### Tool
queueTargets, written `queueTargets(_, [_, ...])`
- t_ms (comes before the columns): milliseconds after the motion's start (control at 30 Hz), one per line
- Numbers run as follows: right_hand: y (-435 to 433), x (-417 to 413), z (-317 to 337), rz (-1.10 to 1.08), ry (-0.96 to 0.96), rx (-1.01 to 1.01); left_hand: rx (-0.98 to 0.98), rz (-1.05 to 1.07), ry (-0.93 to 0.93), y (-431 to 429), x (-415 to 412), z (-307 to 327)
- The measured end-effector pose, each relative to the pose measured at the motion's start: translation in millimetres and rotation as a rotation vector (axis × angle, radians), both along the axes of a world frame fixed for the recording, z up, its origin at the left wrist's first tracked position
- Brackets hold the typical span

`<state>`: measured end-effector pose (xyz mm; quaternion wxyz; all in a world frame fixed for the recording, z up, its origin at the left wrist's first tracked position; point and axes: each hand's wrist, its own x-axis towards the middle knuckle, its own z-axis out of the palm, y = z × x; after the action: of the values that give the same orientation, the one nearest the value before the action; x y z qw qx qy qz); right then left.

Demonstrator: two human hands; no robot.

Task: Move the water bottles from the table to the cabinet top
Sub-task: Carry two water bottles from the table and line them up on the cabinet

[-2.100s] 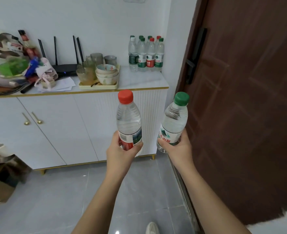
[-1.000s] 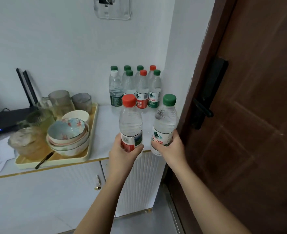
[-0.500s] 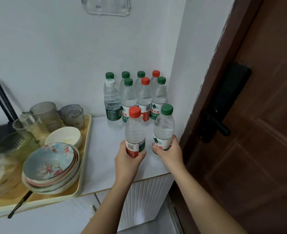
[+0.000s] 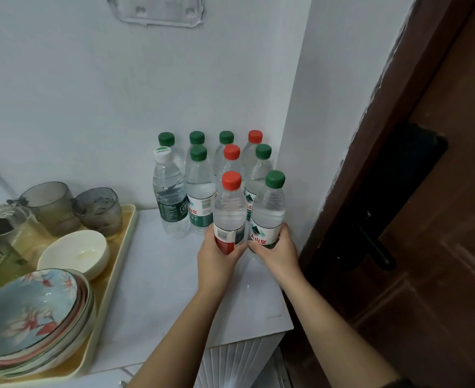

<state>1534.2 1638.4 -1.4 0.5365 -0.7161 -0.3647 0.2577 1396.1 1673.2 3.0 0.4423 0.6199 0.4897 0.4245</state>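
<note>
My left hand (image 4: 216, 259) grips a clear red-capped bottle (image 4: 229, 205) around its lower label. My right hand (image 4: 277, 252) grips a green-capped bottle (image 4: 268, 208) the same way. Both stand upright, side by side, low over the white cabinet top (image 4: 160, 289) near its right end; their bases are hidden by my hands, so I cannot tell if they touch it. Right behind them stands a cluster of several water bottles (image 4: 200, 189) with green, red and white caps, packed into the corner against the wall.
A yellow tray (image 4: 119, 259) on the left of the cabinet top carries stacked bowls (image 4: 32, 317), a white bowl (image 4: 75, 253) and grey glasses (image 4: 96, 211). A dark brown door (image 4: 426, 219) with a black handle (image 4: 376, 245) stands close on the right.
I have walked up to the cabinet. Both hands have carried their bottles forward and down, from mid-air over the floor to just in front of the bottle cluster.
</note>
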Motion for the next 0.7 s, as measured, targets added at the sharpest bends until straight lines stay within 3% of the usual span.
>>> queueTargets(400, [23,18,-6,0.094,0.046,0.065,0.032,-0.108,0.197,45,20,-13])
queueTargets(700, [33,21,-6,0.159,0.030,0.131,-0.064,-0.093,0.267,51,27,-17])
